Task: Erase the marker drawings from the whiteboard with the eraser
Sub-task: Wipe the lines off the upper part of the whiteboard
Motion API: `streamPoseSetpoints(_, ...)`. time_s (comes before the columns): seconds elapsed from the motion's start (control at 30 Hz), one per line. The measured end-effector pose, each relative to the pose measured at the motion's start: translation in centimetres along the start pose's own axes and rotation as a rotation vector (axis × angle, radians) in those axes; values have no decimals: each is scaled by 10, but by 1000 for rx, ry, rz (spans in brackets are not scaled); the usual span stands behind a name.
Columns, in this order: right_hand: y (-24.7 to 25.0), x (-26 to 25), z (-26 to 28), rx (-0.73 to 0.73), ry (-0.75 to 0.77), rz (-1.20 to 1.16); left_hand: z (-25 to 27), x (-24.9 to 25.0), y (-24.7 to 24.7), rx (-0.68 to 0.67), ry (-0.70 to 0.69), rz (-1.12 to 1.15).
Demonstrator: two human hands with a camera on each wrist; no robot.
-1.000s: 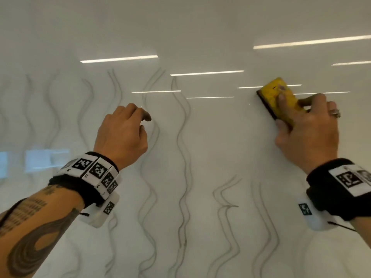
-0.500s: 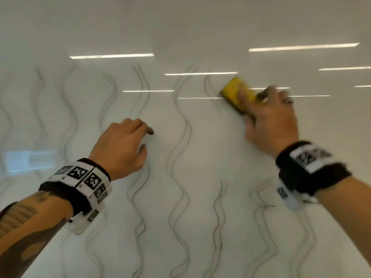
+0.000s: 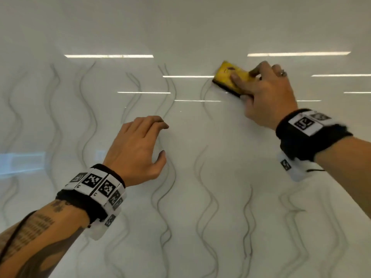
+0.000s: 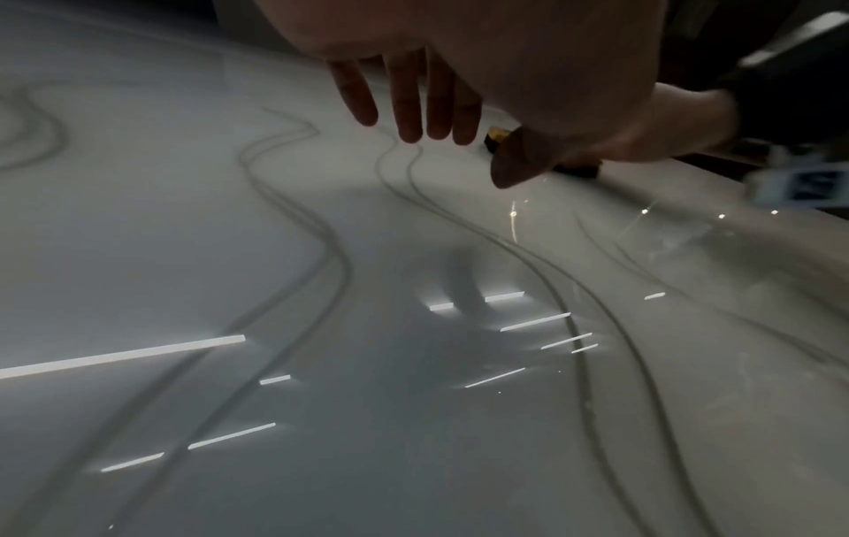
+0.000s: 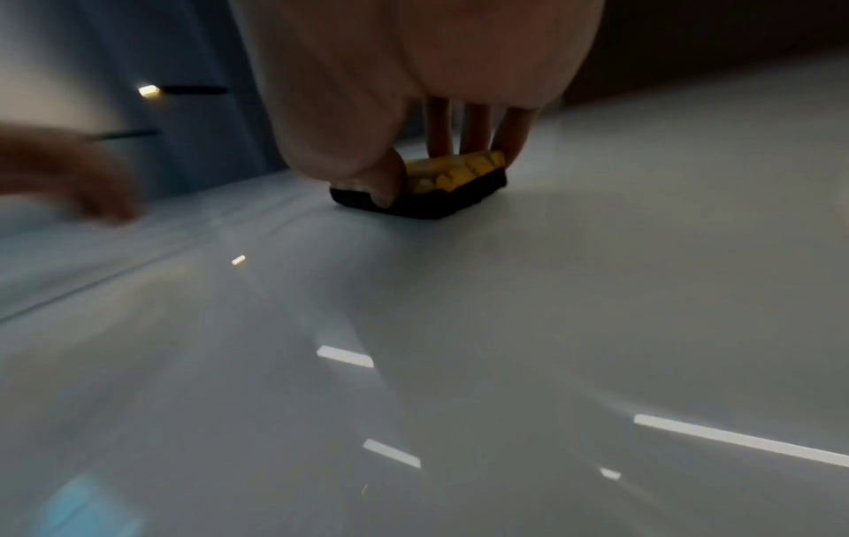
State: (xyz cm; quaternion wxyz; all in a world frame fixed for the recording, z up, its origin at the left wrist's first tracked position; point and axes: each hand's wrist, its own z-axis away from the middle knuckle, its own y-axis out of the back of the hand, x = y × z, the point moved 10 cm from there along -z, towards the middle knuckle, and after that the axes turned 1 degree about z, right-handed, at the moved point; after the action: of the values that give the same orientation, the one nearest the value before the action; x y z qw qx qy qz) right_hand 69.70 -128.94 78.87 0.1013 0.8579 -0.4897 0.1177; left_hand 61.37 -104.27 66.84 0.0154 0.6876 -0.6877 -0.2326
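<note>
The whiteboard [image 3: 200, 27] fills the head view, crossed by several grey wavy marker lines [image 3: 91, 121] running top to bottom. A yellow eraser [image 3: 225, 76] with a black pad lies flat on the board at the upper right, at the top end of one wavy line. My right hand [image 3: 244, 77] grips it, thumb on the near side and fingers over the far edge. The right wrist view shows the eraser [image 5: 455, 174] pinched the same way by my right hand [image 5: 436, 160]. My left hand [image 3: 158, 139] hovers at the board's middle, fingers relaxed and holding nothing.
Ceiling light reflections streak the glossy board [image 4: 138, 254]. In the left wrist view the wavy lines [image 4: 335, 247] run under my left hand [image 4: 464, 145], with the eraser [image 4: 496, 135] just beyond the fingers. The board right of the eraser looks wiped.
My right hand has swept the eraser leftward across the top of the board onto another wavy line. The left hand has stayed near the same line, fingers spread a little more.
</note>
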Motion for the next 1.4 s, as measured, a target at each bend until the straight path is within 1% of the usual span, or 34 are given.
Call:
streamPoseSetpoints(0.07,-1,12,-39,2,-128,-3,11,-18,-3,-87,34,-40)
streamPoseSetpoints(0.1,-5,7,-42,-1,-150,1,16,-25,-7,-147,35,-69)
streamPoseSetpoints(0.13,-7,-4,-38,0,-137,6,20,-32,-11,-200,35,-100)
streamPoseSetpoints(0.2,-14,-41,2,11,-14,-28,25,-43,-13,-249,49,-145)
streamPoseSetpoints(0.27,-26,-80,73,-58,126,-71,26,-51,-14,-257,74,-165)
streamPoseSetpoints(0.33,-29,-109,142,-137,250,-65,26,-55,-18,-264,97,-181)
streamPoseSetpoints(0.37,-29,-115,163,-172,300,-49,27,-57,-20,-270,111,-182)
streamPoseSetpoints(0.4,-29,-116,169,-215,349,-39,29,-58,-22,-273,124,-175)
streamPoseSetpoints(0.43,-29,-110,158,-236,381,-24,29,-59,-23,-266,130,-172)
streamPoseSetpoints(0.47,-29,-98,134,-230,374,-8,28,-60,-23,-262,128,-176)
streamPoseSetpoints(0.5,-23,-82,101,-177,318,1,28,-60,-23,-263,120,-184)
streamPoseSetpoints(0.57,-8,-37,25,-64,91,16,27,-61,-23,-262,109,-199)
streamPoseSetpoints(0.6,-4,-19,-1,-40,-22,5,27,-62,-23,-261,108,-204)
streamPoseSetpoints(0.63,-3,-13,-10,-26,-100,-9,27,-61,-24,-262,105,-207)
streamPoseSetpoints(0.67,-7,-22,-5,-8,-110,-18,26,-62,-24,-266,99,-212)
streamPoseSetpoints(0.7,-10,-39,15,9,-71,-18,26,-61,-25,-271,96,-213)
streamPoseSetpoints(0.73,-16,-61,47,5,1,-34,25,-62,-24,-273,97,-210)
streamPoseSetpoints(0.83,-29,-119,167,-115,215,-55,26,-62,-24,-279,96,-198)
streamPoseSetpoints(0.87,-29,-124,190,-148,264,-38,26,-62,-24,-282,95,-193)
streamPoseSetpoints(0.9,-28,-120,197,-176,295,-21,27,-62,-24,-284,96,-186)
streamPoseSetpoints(0.97,-23,-93,170,-172,288,11,26,-63,-25,-284,100,-181)
streamPoseSetpoints(1.0,-17,-73,143,-122,222,20,26,-63,-25,-289,101,-184)
streamPoseSetpoints(1.07,-4,-26,82,-29,-6,20,26,-63,-26,-292,103,-187)
streamPoseSetpoints(1.1,-1,-14,59,-4,-97,8,27,-64,-26,-286,103,-189)
streamPoseSetpoints(1.13,-2,-17,48,13,-137,-12,28,-64,-26,-279,101,-188)
streamPoseSetpoints(1.17,-6,-34,47,18,-114,-27,28,-64,-26,-274,97,-186)
streamPoseSetpoints(1.2,-12,-61,59,9,-41,-40,29,-64,-26,-273,96,-185)
streamPoseSetpoints(1.23,-22,-94,82,-35,59,-60,30,-65,-26,-274,97,-181)
streamPoseSetpoints(1.3,-41,-163,145,-194,313,-75,31,-65,-26,-277,93,-170)
streamPoseSetpoints(1.33,-46,-183,170,-257,403,-57,32,-64,-26,-275,84,-168)
streamPoseSetpoints(1.37,-48,-189,177,-300,454,-56,32,-63,-25,-268,72,-169)
streamPoseSetpoints(1.4,-47,-186,164,-304,472,-57,33,-63,-23,-256,61,-168)
